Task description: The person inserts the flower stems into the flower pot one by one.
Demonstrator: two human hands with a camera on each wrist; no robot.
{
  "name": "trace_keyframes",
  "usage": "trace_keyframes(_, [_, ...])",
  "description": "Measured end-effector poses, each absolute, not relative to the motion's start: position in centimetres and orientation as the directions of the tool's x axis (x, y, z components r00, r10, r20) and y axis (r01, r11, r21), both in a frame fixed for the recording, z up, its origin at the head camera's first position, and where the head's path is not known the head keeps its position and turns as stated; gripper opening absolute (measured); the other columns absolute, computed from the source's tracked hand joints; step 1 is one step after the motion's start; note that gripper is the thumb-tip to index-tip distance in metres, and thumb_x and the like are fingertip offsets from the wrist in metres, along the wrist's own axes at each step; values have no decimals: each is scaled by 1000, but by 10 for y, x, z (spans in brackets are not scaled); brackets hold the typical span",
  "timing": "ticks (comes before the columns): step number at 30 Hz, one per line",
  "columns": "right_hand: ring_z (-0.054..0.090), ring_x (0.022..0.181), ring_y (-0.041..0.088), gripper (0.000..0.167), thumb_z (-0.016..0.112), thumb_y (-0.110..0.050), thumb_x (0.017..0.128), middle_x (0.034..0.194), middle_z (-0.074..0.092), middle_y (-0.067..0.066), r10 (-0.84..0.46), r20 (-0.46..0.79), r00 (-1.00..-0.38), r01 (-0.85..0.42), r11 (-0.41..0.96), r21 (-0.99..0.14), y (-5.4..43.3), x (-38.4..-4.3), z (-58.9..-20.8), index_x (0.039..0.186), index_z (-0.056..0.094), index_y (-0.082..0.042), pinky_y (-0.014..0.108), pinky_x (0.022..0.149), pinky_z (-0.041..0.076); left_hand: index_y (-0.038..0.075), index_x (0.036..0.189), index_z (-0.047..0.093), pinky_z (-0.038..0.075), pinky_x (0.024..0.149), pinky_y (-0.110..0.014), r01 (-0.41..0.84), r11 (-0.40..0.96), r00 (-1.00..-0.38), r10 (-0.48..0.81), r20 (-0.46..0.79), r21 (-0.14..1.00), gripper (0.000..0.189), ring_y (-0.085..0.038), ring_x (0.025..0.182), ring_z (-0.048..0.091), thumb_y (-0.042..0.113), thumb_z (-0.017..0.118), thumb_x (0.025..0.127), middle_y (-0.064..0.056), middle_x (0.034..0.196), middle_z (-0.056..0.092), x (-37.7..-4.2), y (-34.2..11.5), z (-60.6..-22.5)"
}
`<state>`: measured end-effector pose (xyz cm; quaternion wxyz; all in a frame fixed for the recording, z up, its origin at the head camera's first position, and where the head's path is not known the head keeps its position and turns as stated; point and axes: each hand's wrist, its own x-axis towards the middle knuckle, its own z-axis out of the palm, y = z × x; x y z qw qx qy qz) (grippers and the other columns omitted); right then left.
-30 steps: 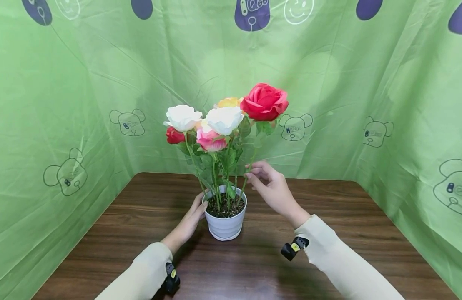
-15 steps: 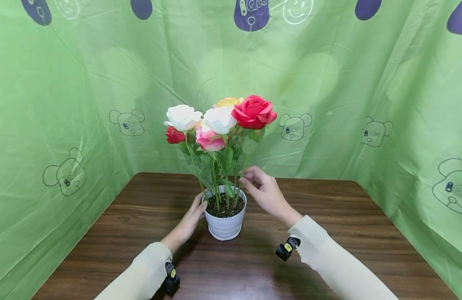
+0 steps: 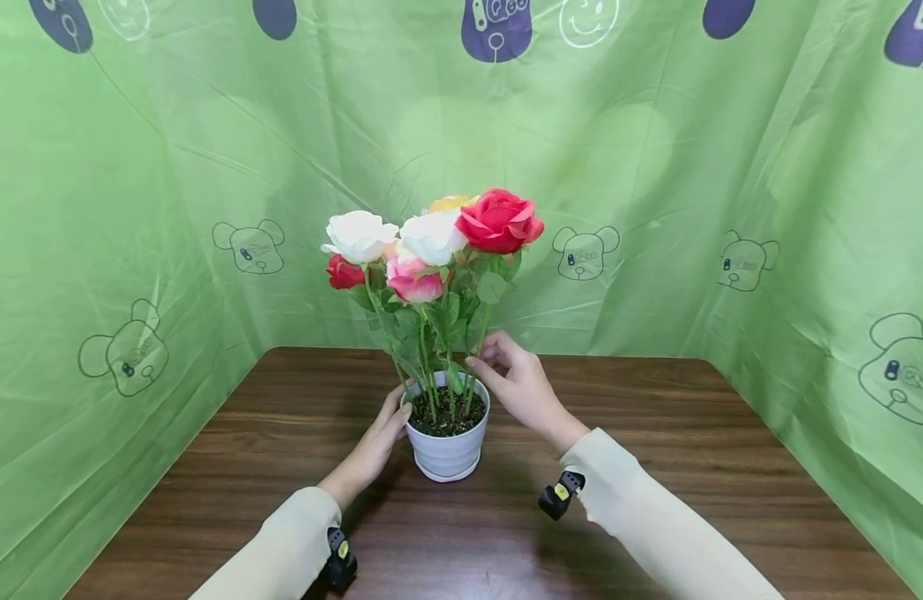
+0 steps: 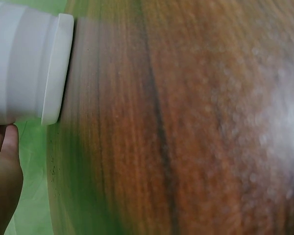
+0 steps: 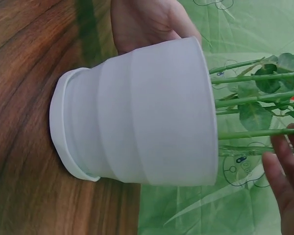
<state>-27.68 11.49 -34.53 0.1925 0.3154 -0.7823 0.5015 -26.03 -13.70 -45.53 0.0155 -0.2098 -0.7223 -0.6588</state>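
Observation:
A white flowerpot [image 3: 448,454] with a saucer stands on the table, filled with dark soil [image 3: 439,423]. Around its left side my left hand [image 3: 371,443] holds the pot, thumb near the rim and the other fingers partly hidden behind. With thumb and fingertips, my right hand [image 3: 520,385] pinches the green stem [image 3: 481,333] of a large red rose [image 3: 501,221], above the pot's right rim. The stem's foot is in the soil. In the right wrist view, the right fingers [image 5: 279,178] reach the stems beyond the rim.
White roses [image 3: 360,237], a pink rose [image 3: 415,280], a small red rose [image 3: 345,272] and a yellow one [image 3: 450,202] share the pot. Beneath is a brown wooden table [image 3: 641,433]. Green printed cloth [image 3: 619,150] encloses its back and sides.
My right hand has moved left and slightly down with the red rose, whose bloom is now lower and closer to the white roses. My left hand stays on the pot.

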Motion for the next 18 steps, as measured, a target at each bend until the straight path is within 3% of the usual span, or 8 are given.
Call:
trace_keyframes(7, [66,73,14,14,78,-23,90,81,74,-4,-226,582,-781,-625,273,-731,107,-276,-350,89,67,-15,29,64,53,6,158,19,25,113,-61,329,23,-904,299,307,944,51,-37,146,18,24,30,111,-23,161,20,-259,-137,-455])
trace_keyframes(18, [61,62,14,11,75,-22,93,75,72,1,-259,613,-747,-665,330,-670,107,-284,-360,86,68,-17,27,54,48,6,157,20,25,112,-62,329,27,-904,300,306,944,51,-39,146,17,25,30,111,-22,161,19,-259,-136,-454])
